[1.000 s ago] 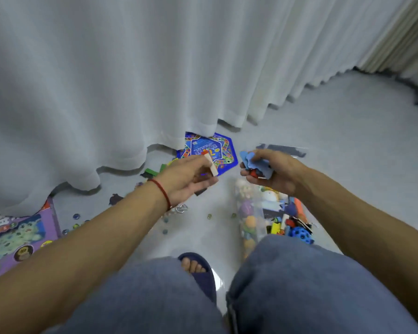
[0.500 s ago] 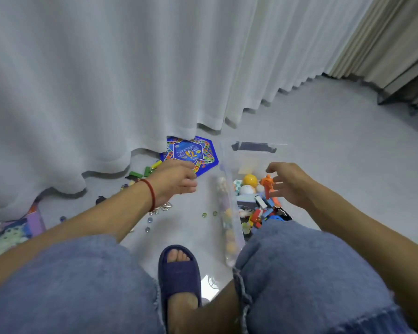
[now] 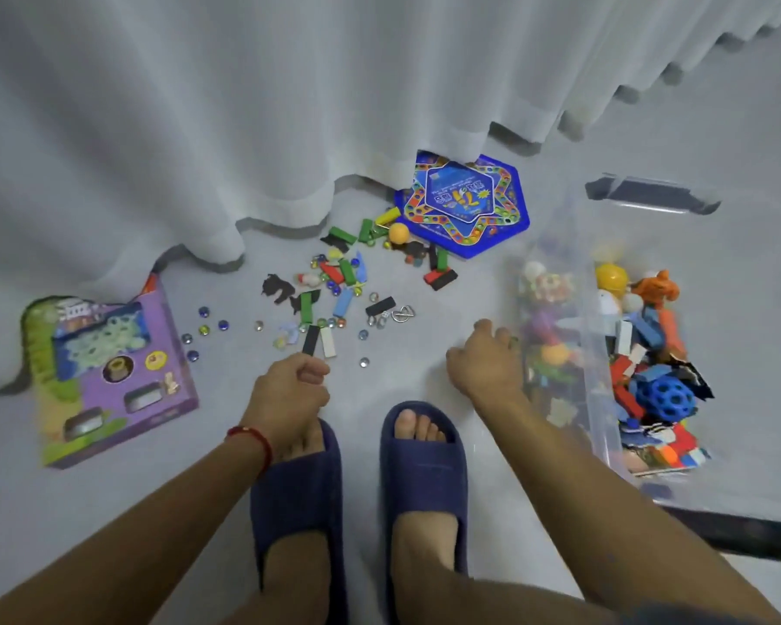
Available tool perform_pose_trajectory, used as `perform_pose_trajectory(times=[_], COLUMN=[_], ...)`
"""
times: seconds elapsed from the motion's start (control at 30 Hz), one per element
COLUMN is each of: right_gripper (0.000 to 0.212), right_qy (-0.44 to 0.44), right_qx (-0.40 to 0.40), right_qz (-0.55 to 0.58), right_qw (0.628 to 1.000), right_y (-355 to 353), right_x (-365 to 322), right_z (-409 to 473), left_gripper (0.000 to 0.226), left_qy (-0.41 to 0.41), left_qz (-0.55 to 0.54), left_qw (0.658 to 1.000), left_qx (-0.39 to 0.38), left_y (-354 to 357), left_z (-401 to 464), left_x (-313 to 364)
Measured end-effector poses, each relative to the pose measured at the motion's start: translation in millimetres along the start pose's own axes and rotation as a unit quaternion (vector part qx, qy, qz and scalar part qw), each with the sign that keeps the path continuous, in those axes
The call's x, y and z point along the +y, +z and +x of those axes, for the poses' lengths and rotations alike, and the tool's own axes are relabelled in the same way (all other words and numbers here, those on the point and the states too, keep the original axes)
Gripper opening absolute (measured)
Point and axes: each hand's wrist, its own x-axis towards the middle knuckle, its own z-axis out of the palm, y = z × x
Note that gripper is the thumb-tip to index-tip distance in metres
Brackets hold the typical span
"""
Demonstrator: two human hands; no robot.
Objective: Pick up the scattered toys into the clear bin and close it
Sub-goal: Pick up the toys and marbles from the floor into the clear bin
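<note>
Scattered toys [image 3: 339, 281], small coloured blocks, glass marbles and dark cut-out pieces, lie on the grey floor before the curtain. A black block [image 3: 311, 339] and a white block [image 3: 328, 347] lie side by side just beyond my left hand [image 3: 289, 390]. That hand is curled into a fist at the blocks' near ends, and nothing shows inside it. The clear bin [image 3: 598, 412] stands on the right, holding several toys, among them a blue holed ball [image 3: 668, 399]. My right hand [image 3: 488, 363] hovers low beside the bin's left wall, fingers loosely bent and holding nothing. No lid is in sight.
A blue hexagonal game board [image 3: 463, 205] lies partly under the white curtain [image 3: 289, 106]. A purple toy box [image 3: 113, 367] sits at the left. My feet in navy slippers [image 3: 424, 480] stand between my arms. A metal ring puzzle [image 3: 402, 313] lies mid-floor.
My right hand let the blue pieces go over the bin, then dropped to the floor beside it. My left hand, which held a white block, lowered toward the floor blocks. My view tipped down.
</note>
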Motion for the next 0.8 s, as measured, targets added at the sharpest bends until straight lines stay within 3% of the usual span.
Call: perform_pose_trajectory(times=[0.1,0.17,0.33,0.5,0.63,0.7,0.73,0.77,0.8], right_gripper=[0.052,0.059,0.026,0.036,0.017,0.014,0.012,0.011,0.01], right_qy=[0.01,0.018,-0.056,-0.108,-0.115,-0.113,-0.114,-0.125,-0.153], right_qx=[0.099,0.122,0.199,0.186,0.137,0.069,0.03,-0.002,-0.025], right_qz=[-0.101,-0.128,-0.147,-0.016,0.144,0.241,0.288,0.32,0.332], right_qw=[0.99,0.984,0.967,0.977,0.973,0.962,0.95,0.939,0.93], right_y=[33,48,66,68,65,59,56,52,49], right_x=[27,36,57,69,33,4,-9,-22,-32], right_z=[29,50,73,72,51,30,18,6,-7], left_gripper=[0.024,0.026,0.038,0.042,0.012,0.008,0.011,0.014,0.018], left_qy=[0.041,0.082,0.161,0.22,0.209,0.149,0.082,-0.011,-0.1], left_qz=[0.054,0.087,0.141,0.194,0.284,0.189,0.056,-0.114,-0.288], left_qw=[0.997,0.992,0.977,0.956,0.936,0.971,0.995,0.993,0.952], left_qx=[0.032,0.034,0.022,0.019,-0.014,0.005,0.028,0.024,-0.024], left_y=[21,32,54,75,79,75,73,71,68], left_z=[12,22,48,66,84,80,73,65,56], left_x=[-19,-26,-31,-16,-8,-3,1,4,8])
